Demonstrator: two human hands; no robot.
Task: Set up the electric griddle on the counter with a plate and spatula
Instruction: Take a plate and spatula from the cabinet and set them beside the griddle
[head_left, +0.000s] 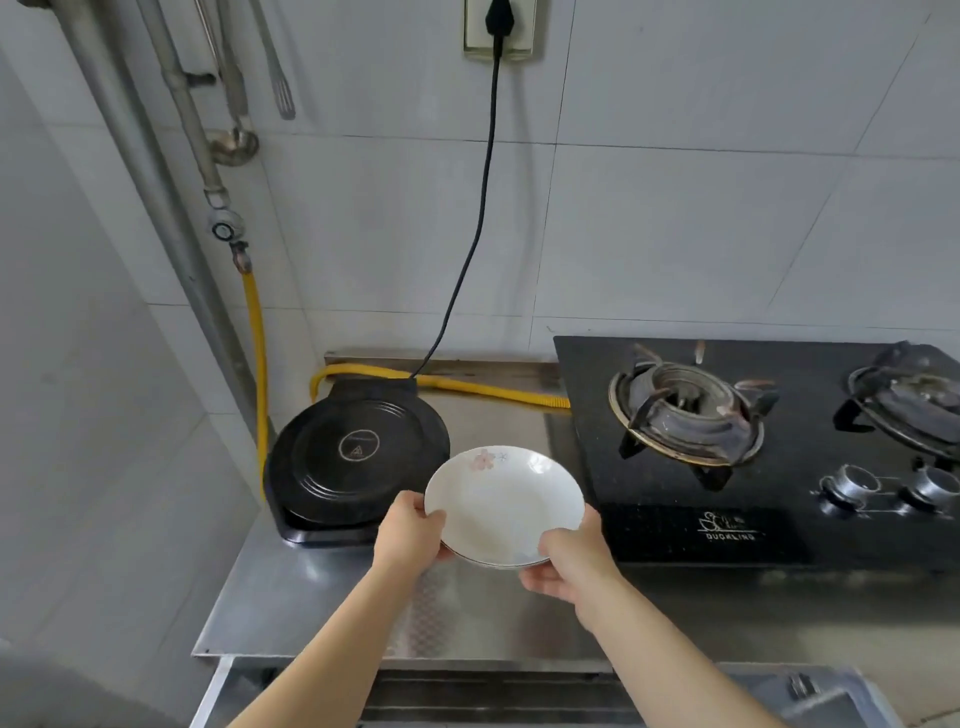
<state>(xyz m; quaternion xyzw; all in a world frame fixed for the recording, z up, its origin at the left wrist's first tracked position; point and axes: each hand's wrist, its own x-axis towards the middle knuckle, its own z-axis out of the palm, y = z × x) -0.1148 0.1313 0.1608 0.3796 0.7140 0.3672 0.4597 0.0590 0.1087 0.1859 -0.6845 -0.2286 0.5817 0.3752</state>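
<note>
Gripping plate (503, 501) by near rim with left hand (410, 535) and right hand (566, 564); thumbs on top, fingers beneath hidden. Covering right edge of closed griddle (356, 462).

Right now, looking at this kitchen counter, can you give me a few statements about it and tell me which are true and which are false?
1. The left hand and right hand both hold the white plate. True.
2. The black griddle stands with its lid open. False: the lid is closed.
3. The griddle's cord is plugged into the wall socket. True.
4. The plate rests on the gas stove. False: it is in the hands, between griddle and stove.
5. A spatula lies on the counter. False: none shows there; utensils hang on the wall.
</note>
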